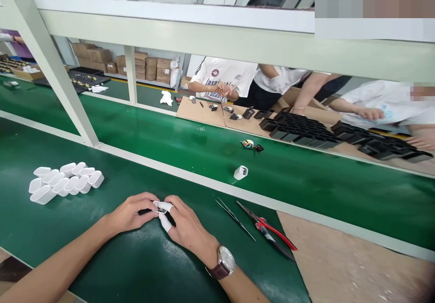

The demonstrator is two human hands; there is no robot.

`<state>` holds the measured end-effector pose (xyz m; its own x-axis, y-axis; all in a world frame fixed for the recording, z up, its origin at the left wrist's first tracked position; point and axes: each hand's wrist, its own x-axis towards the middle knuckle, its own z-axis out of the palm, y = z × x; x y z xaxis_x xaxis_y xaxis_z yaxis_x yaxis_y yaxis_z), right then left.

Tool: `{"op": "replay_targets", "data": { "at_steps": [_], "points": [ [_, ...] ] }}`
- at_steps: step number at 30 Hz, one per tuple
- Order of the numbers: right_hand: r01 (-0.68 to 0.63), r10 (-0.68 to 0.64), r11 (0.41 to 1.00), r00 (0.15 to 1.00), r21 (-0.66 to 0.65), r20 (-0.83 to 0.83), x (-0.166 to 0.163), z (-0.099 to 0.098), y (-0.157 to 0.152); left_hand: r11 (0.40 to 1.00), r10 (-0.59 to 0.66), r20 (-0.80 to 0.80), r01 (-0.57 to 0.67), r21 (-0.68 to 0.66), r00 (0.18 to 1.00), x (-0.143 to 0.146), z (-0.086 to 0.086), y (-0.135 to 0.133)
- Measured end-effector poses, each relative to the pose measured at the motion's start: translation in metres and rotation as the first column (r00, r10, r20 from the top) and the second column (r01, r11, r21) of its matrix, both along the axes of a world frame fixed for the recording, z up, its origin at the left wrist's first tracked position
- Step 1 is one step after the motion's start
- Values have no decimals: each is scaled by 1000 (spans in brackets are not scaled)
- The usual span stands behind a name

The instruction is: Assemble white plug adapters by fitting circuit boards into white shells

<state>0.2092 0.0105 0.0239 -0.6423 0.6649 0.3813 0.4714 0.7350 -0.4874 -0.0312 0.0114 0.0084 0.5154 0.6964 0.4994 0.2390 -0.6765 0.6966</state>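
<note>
Between both hands is a small white plastic housing (161, 207) with dark parts inside its open end. My left hand (134, 212) pinches its left side. My right hand (188, 226), wearing white finger cots and a wristwatch, grips the opposite side, thumb below and index finger above. Right of my hands lie metal tweezers (236, 219) and red-and-black long-nose pliers (267, 230) on the green bench. Several white housings (66, 183) stand grouped to the left, their open ends up.
A white housing (241, 172) and a wired circuit piece (251, 145) lie on the green conveyor belt (163, 133). A pale frame post (64, 67) rises at left. Across the belt, several people work beside rows of black cases (299, 128). Brown board (353, 262) covers the bench at right.
</note>
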Motion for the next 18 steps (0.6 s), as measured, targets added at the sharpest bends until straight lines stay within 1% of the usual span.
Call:
{"op": "replay_targets", "data": {
  "at_steps": [3, 7, 9, 11, 13, 15, 18],
  "points": [
    [-3, 4, 998, 1000, -67, 7, 2, 5, 1, 1000, 0, 37, 1, -7, 999, 1, -2, 1],
    [-30, 32, 999, 998, -44, 57, 9, 8, 1, 1000, 11, -1, -11, -1, 1000, 2, -1, 0],
    [-31, 31, 992, 1000, -120, 0, 12, 6, 4, 1000, 8, -27, -8, -1, 1000, 2, 1, -1],
    [0, -31, 972, 991, -235, -128, 15, 1, 7, 1000, 6, -42, -6, -1, 999, 3, 3, -2],
    [46, -118, 955, 965, -294, -233, 16, -7, 11, 1000, 17, -41, -17, 19, 999, 3, 4, -2],
    [76, -155, 955, 952, -285, -265, 16, -16, 14, 999, 30, -32, -28, 43, 999, 3, 6, -3],
    [86, -141, 968, 963, -236, -230, 14, -26, 16, 999, 21, -47, -19, 39, 999, 6, 7, -3]
  ]
}}
